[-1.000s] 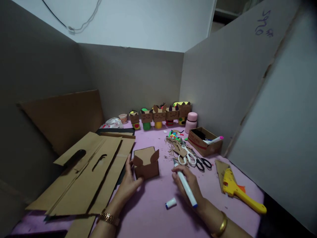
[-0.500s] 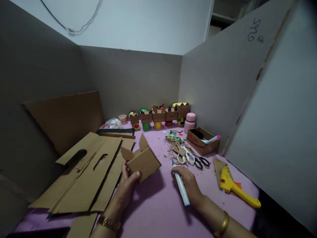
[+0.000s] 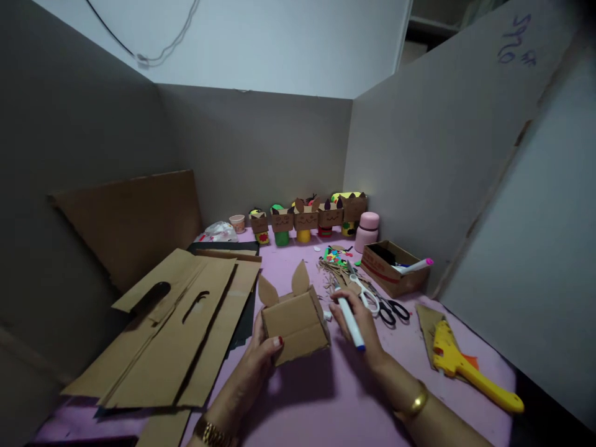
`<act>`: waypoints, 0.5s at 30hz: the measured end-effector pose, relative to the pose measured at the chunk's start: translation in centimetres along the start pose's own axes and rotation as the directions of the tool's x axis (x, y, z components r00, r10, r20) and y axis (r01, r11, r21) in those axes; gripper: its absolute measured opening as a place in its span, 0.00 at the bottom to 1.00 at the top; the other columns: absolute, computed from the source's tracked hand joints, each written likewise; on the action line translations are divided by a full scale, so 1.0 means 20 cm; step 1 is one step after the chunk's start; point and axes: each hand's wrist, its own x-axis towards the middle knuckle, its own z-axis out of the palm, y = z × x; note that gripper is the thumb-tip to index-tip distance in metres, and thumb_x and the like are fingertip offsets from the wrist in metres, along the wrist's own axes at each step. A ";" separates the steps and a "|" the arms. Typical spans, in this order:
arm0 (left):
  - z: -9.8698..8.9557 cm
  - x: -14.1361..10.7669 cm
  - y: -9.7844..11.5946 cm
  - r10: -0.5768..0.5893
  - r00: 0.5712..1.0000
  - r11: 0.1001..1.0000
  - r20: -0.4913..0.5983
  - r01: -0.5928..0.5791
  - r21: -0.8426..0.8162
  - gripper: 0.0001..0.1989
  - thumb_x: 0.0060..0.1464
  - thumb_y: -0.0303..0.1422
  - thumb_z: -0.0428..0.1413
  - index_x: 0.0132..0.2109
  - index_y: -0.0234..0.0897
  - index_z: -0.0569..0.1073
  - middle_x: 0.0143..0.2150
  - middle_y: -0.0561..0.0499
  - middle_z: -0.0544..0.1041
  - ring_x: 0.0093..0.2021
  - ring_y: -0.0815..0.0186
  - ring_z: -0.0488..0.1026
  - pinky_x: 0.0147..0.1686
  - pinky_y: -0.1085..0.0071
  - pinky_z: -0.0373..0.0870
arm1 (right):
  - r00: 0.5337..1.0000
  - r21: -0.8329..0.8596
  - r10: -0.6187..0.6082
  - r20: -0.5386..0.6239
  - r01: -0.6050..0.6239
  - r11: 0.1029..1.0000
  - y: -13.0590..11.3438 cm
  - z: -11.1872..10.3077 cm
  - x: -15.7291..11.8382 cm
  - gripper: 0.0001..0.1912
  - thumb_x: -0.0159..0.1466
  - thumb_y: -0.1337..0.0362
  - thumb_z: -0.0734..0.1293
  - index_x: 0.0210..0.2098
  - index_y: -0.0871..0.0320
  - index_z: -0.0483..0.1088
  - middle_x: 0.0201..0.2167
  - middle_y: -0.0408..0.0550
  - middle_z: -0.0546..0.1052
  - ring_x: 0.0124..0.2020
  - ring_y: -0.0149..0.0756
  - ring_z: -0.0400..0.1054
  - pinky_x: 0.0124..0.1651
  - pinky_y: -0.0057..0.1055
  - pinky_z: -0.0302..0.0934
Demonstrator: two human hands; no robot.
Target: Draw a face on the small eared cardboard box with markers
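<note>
My left hand [image 3: 261, 354] grips a small cardboard box [image 3: 298, 326] by its lower left side, thumb on the plain front face. Two pointed cardboard ears [image 3: 300, 279] stand up from the box's top edge. In my right hand [image 3: 365, 323] is a white marker [image 3: 350, 324] with a blue end, held like a pen just right of the box. Its tip points away from me and is partly hidden by my fingers. A small white piece [image 3: 328, 316] shows between the box and my right hand; I cannot make out what it is.
Flat cardboard sheets [image 3: 158, 347] cover the left side. At the back stand several cardboard animal figures [image 3: 306, 218] and a pink bottle [image 3: 367, 231]. To the right are white-handled scissors [image 3: 365, 292], black-handled scissors [image 3: 388, 310], an open box [image 3: 393, 273] and a yellow glue gun [image 3: 459, 363].
The box has turned more upright, its front face now toward me, and lies closer to my right hand. The marker has moved up toward the box. The whole view has shifted slightly.
</note>
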 end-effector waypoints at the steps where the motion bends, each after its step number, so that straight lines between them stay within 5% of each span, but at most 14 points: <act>1: 0.01 0.00 0.00 -0.004 1.000 1.000 0.015 0.004 -0.003 0.46 0.47 0.39 0.60 0.67 0.49 0.43 0.63 0.49 0.64 0.61 0.55 0.62 0.57 0.64 0.61 | 0.999 0.059 0.037 -0.021 -0.036 0.998 -0.04 -0.02 -0.03 0.14 0.65 0.53 0.62 0.45 0.54 0.64 0.43 0.48 0.74 0.41 0.37 0.71 0.44 0.37 0.67; 7: 0.17 -0.14 -0.02 -0.082 0.988 0.996 0.129 0.087 -0.036 0.49 0.48 0.40 0.60 0.68 0.43 0.39 0.64 0.42 0.63 0.62 0.50 0.60 0.60 0.57 0.55 | 0.976 0.358 0.201 -0.081 -0.160 0.920 -0.26 -0.06 -0.32 0.21 0.65 0.48 0.60 0.52 0.48 0.55 0.55 0.50 0.69 0.52 0.39 0.69 0.50 0.37 0.65; 9: 0.25 -0.24 -0.06 -0.128 0.974 0.981 0.187 0.152 -0.119 0.52 0.47 0.43 0.62 0.67 0.47 0.35 0.66 0.43 0.59 0.64 0.50 0.57 0.62 0.55 0.51 | 0.927 0.580 0.350 -0.137 -0.211 0.787 -0.29 -0.07 -0.43 0.21 0.63 0.48 0.63 0.51 0.47 0.57 0.57 0.49 0.68 0.54 0.40 0.67 0.51 0.38 0.65; 12: 0.34 -0.40 -0.17 -0.162 0.973 0.979 0.166 0.180 -0.098 0.62 0.42 0.49 0.64 0.66 0.44 0.26 0.68 0.40 0.53 0.67 0.50 0.51 0.64 0.56 0.46 | 0.860 0.734 0.476 -0.187 -0.200 0.649 -0.29 -0.12 -0.57 0.23 0.58 0.49 0.68 0.48 0.48 0.59 0.52 0.48 0.74 0.51 0.43 0.71 0.49 0.39 0.66; 15: 0.39 -0.57 -0.27 -0.129 0.981 0.984 0.143 0.144 -0.101 0.65 0.38 0.53 0.64 0.65 0.47 0.24 0.70 0.40 0.46 0.69 0.46 0.44 0.65 0.52 0.43 | 0.851 0.728 0.491 -0.188 -0.215 0.651 -0.25 -0.17 -0.73 0.23 0.56 0.48 0.70 0.44 0.49 0.60 0.46 0.48 0.78 0.44 0.44 0.75 0.42 0.39 0.70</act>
